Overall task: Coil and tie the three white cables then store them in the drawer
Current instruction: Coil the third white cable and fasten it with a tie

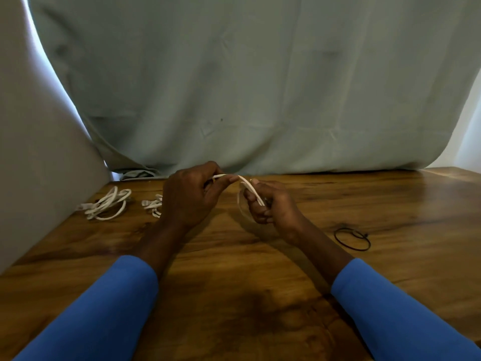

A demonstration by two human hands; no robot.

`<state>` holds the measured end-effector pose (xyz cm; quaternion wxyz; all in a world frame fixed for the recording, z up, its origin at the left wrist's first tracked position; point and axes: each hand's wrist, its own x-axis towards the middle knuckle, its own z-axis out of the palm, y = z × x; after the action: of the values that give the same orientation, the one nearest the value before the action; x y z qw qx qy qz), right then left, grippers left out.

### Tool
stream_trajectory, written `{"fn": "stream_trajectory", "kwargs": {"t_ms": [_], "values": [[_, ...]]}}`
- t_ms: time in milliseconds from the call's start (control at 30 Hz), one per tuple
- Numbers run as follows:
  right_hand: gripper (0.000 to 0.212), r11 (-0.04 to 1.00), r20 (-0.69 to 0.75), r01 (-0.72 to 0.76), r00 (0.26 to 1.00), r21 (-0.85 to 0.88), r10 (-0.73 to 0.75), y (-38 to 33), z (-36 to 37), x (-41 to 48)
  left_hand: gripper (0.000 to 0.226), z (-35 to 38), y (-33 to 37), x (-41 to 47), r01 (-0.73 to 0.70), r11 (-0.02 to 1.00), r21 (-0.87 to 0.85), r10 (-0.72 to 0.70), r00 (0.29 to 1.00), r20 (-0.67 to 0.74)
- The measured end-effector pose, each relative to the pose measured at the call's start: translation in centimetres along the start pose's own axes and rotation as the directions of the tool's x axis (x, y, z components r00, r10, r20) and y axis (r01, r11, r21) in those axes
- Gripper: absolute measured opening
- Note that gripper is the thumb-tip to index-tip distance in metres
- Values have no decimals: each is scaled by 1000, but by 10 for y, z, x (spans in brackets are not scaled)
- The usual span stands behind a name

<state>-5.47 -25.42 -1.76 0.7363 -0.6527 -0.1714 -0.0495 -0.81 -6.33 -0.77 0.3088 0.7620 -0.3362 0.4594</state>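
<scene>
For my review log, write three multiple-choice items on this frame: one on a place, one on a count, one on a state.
1. Where is the black tie loop?
A. On the table, right of the right hand.
B. Among the cables at far left.
C. In a drawer.

2. How many white cables lie unheld on the table?
A. One.
B. Two.
C. Three.

3. What state is the held cable in?
A. Lying slack on the table.
B. Gripped by both hands.
C. Hanging from one hand.

Key: 1A, the loop lies on the wood beside the right wrist. 2B, a far-left bundle and a second bundle partly behind the left hand. 3B, fingers of both hands curl round it.
</scene>
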Motion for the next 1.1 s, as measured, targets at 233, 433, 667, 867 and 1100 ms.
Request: {"fn": "stream_trajectory", "kwargs": {"t_ms": [233, 433, 667, 867, 1100], "values": [[40, 833, 479, -335, 872, 440, 98, -7, -18, -7, 52, -4, -18, 3, 161, 984, -71, -164, 986, -34], [44, 734, 351, -216, 936, 644, -33, -10, -25, -7, 36, 9, -14, 2, 293, 923, -249, -279, 956, 91], [38, 678, -74, 94, 996, 729, -58, -16, -36, -6, 13, 26, 17, -10, 674, 430, -601, -451, 737, 503], [31, 670, -400, 311, 916, 674, -23, -18, -40, 1, 28, 42, 42, -19, 804, 273, -528, -378, 594, 710], [28, 923, -610, 332, 696, -195, -379, -4, -32, 5, 23, 39, 52, -16, 961, 118, -249, -96, 261, 961]]}}
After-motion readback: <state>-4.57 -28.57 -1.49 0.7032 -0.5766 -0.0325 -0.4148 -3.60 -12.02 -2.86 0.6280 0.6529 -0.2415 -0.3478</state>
